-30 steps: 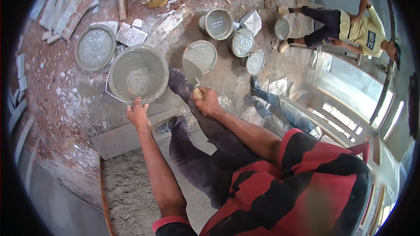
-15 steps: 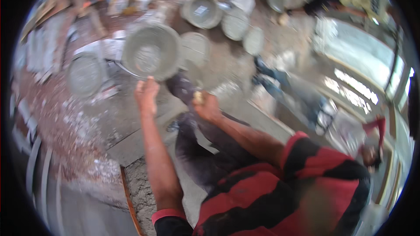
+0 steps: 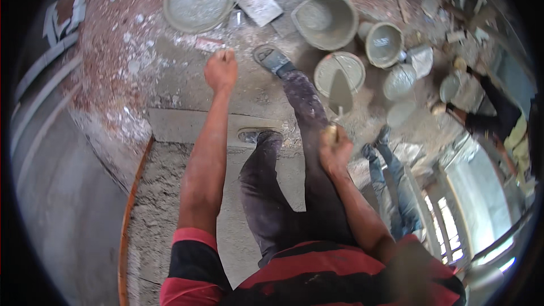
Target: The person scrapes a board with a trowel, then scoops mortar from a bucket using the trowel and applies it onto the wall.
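My right hand [image 3: 335, 148] is wrapped round the handle of a trowel [image 3: 340, 92], whose grey, mortar-smeared pointed blade reaches forward over a round lid-like disc or pan of wet grey mortar [image 3: 351, 68]. My left hand [image 3: 221, 70] is held out ahead with its fingers curled closed, and nothing shows in it. Beyond and to its right, apart from it, a large grey mortar-coated bucket [image 3: 326, 20] rests on the ground, its inside mostly bare with some wet residue. My sandalled foot [image 3: 271, 58] is between the left hand and the bucket.
A wide pan of mortar [image 3: 198, 0] lies at the far left, beside broken tiles [image 3: 259, 3]. Smaller tub [image 3: 383, 44] and mortar pans [image 3: 399, 81] stand at right. Another person [image 3: 501, 113] bends there; a second person's legs [image 3: 391, 181] show nearer. An orange-edged board [image 3: 133, 209] borders rough mortar.
The view has swung left. The large bucket, earlier by my left hand's fingers, now stands apart from it. My left hand has closed; the trowel blade now shows clearly in my right.
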A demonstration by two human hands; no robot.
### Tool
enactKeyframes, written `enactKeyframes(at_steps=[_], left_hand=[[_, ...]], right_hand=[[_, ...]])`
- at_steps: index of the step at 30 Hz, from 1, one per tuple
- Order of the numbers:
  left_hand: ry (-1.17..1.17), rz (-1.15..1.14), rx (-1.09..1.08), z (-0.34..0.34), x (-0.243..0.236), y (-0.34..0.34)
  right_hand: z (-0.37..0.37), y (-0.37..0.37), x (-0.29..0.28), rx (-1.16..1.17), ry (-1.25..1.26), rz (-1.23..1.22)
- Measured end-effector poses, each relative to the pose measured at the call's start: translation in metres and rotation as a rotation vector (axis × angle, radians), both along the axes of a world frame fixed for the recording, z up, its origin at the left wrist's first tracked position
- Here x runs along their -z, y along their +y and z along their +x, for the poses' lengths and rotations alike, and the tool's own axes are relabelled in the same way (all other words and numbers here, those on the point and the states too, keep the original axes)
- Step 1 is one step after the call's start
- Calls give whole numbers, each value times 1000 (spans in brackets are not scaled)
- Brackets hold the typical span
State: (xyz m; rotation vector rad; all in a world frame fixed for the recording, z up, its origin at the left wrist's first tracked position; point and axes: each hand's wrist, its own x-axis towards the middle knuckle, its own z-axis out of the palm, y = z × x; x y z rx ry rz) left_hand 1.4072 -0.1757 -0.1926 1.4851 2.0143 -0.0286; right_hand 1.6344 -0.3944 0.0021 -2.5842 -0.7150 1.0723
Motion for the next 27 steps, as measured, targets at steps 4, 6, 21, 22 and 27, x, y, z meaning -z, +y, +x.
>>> enactKeyframes(at_steps=[4, 6, 21, 22, 27], left_hand=[[-46, 312, 112, 11, 32, 47], [126, 438, 191, 18, 60, 77], [-113, 262, -69, 2, 70, 84], [-120, 241, -39, 14, 65, 87], [-84, 374, -22, 5, 100, 101]], right_hand=[[12, -23, 9, 43, 19, -18], [19, -19, 13, 14, 60, -30], [30, -7, 7, -12, 144, -80], [32, -4, 3, -15, 149, -107], [45, 3, 11, 45, 86, -38]])
